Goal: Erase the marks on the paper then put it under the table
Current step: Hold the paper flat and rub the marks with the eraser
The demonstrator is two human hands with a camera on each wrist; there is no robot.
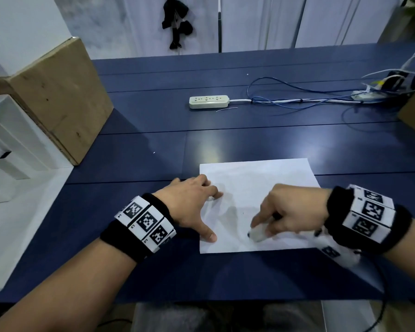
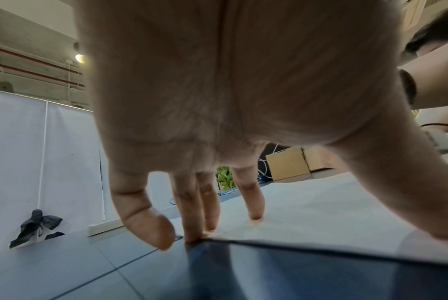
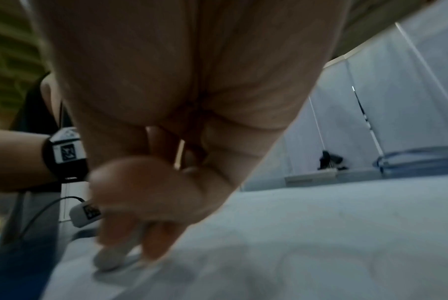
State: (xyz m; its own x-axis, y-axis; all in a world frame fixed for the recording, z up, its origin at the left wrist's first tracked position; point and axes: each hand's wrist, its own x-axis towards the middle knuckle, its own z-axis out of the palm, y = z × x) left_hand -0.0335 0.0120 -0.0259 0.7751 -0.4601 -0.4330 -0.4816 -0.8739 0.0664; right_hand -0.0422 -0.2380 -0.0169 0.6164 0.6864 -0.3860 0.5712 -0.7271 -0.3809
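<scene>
White paper (image 1: 261, 185) lay flat on the dark blue table (image 1: 153, 116), close to its near edge, its long axis running roughly away from the person and skewed slightly to the right at the far end. At the paper's left edge the left hand (image 1: 192, 202) pressed down with fingers straight and spread apart, the thumb near the near-left corner. On the paper's near part the right hand (image 1: 290, 209) pinched a small pale eraser (image 1: 258, 232), its tip touching the sheet; that wrist view was blurred. Beyond the paper's far edge a cream power strip (image 1: 209, 101) lay across the table with blue cables (image 1: 297, 97) trailing right. Left of the paper a cardboard box (image 1: 62, 97) stood. White curtain panels (image 1: 261, 20) hung behind.
</scene>
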